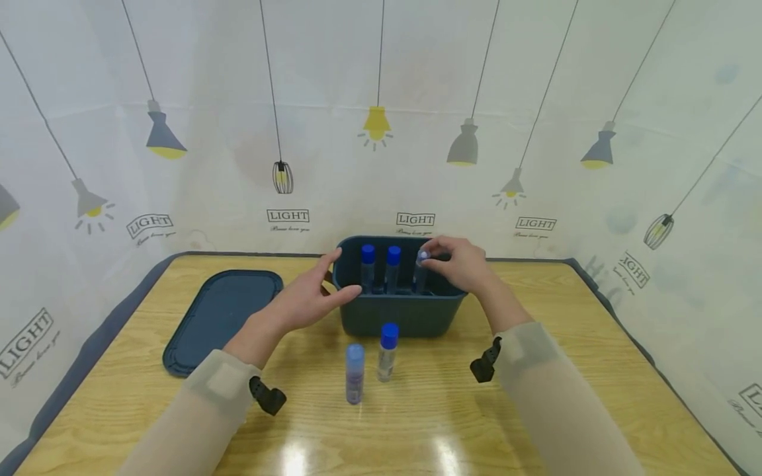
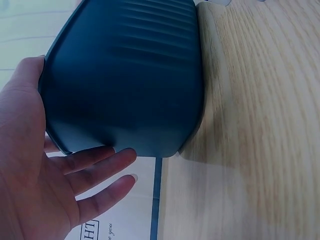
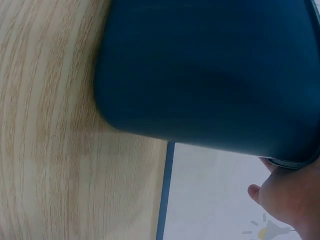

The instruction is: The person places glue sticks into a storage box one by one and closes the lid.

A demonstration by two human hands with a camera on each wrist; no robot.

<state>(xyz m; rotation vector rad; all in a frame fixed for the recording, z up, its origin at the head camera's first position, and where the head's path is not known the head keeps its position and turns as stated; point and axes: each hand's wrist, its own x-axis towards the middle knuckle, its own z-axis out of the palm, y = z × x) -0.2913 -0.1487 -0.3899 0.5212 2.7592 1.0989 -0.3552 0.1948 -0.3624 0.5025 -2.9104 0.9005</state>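
Observation:
In the head view a dark blue storage bin (image 1: 400,317) stands at the back of the table. My left hand (image 1: 308,294) grips its left end, thumb at the front rim and forefinger at the far rim; the left wrist view shows the other fingers loosely extended beside the end wall. My right hand (image 1: 458,263) pinches the pale top of a slim clear tube (image 1: 419,281) inside the bin's right part. To its left, a blue-capped tube (image 1: 392,271) and another blue-capped tube (image 1: 368,270) stand upright. The right fingertips are hidden in the right wrist view.
In front of the bin stand a clear tube with a dark blue cap (image 1: 387,354) and a purplish tube with a light blue cap (image 1: 354,375). A dark blue lid (image 1: 217,317) lies flat at the left. A printed curtain (image 1: 333,79) hangs behind the table (image 1: 571,396).

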